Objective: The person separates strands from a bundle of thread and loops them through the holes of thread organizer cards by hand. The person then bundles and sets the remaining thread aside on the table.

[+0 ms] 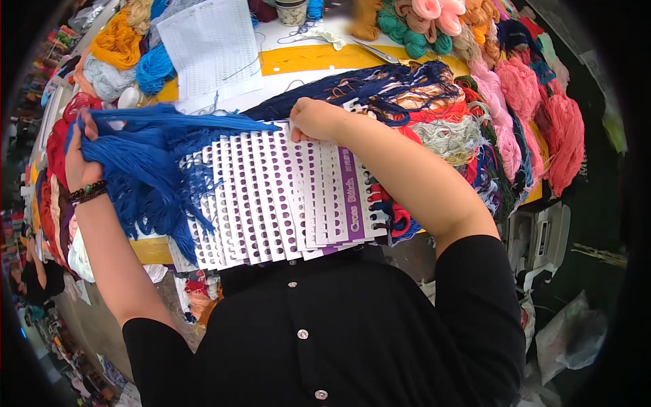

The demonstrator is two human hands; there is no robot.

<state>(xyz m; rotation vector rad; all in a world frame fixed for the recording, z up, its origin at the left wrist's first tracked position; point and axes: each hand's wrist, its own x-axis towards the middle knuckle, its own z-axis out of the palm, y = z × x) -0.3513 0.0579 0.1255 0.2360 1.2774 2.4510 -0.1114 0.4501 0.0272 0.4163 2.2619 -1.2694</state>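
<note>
A thick hank of blue embroidery thread (146, 163) hangs from my left hand (83, 159), whose fingers are wrapped around its upper part. Its strands stretch right, across the top of a fanned row of white thread cards (254, 197) with punched holes. Near the end of those strands, my right hand (315, 121) is closed in a pinch at the cards' upper edge. What lies between its fingertips is hidden. One purple-striped card (352, 197) reads "Cross Stitch". Dark navy thread (325, 88) lies just behind my right hand.
A printed sheet (210, 51) lies behind the cards. Scissors (376, 51) and a cup (291, 11) are at the back. Yellow skeins (116, 42) sit at the left, pink skeins (519, 88) at the right. A plastic bag (569, 332) is low on the right.
</note>
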